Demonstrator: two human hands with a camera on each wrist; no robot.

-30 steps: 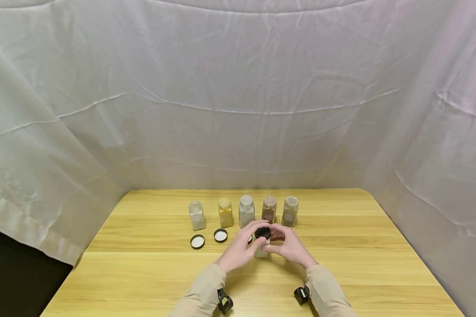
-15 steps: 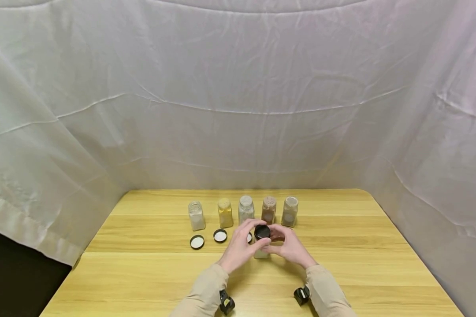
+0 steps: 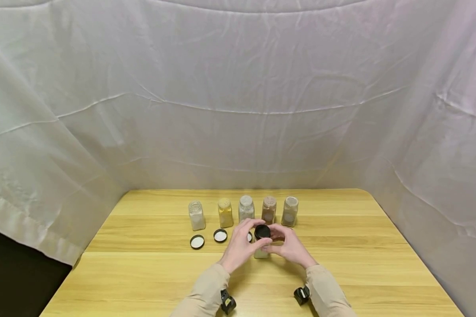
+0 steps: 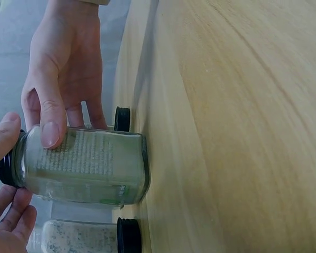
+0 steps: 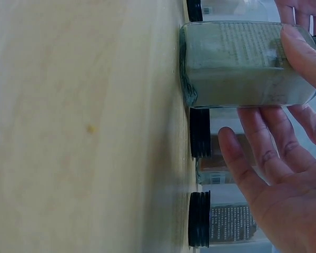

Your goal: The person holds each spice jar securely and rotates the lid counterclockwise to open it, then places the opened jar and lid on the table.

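Observation:
A square glass jar [image 4: 84, 166] of pale green powder stands upright on the wooden table between the hands. Its black screw lid [image 3: 262, 231] sits on top. My left hand [image 3: 239, 248] grips the lid's edge, thumb on the near side and fingers round the far side. My right hand [image 3: 289, 245] holds the jar's body, with its thumb [image 5: 305, 58] pressed on the printed face. In the left wrist view the lid [image 4: 8, 166] is between the left thumb and fingers.
Behind stands a row of lidless jars: white [image 3: 197, 215], yellow [image 3: 225, 213], speckled white [image 3: 246, 209], reddish-brown [image 3: 269, 210] and grey-brown [image 3: 290, 212]. Black lids [image 3: 197, 241] lie before them, white-lined; the hands hide some. Pale curtains [image 3: 238, 145] enclose the table.
The left hand has shifted round the lid, its thumb moving right along the near edge, and more of the lid's top shows. The right hand and the jar have stayed in place.

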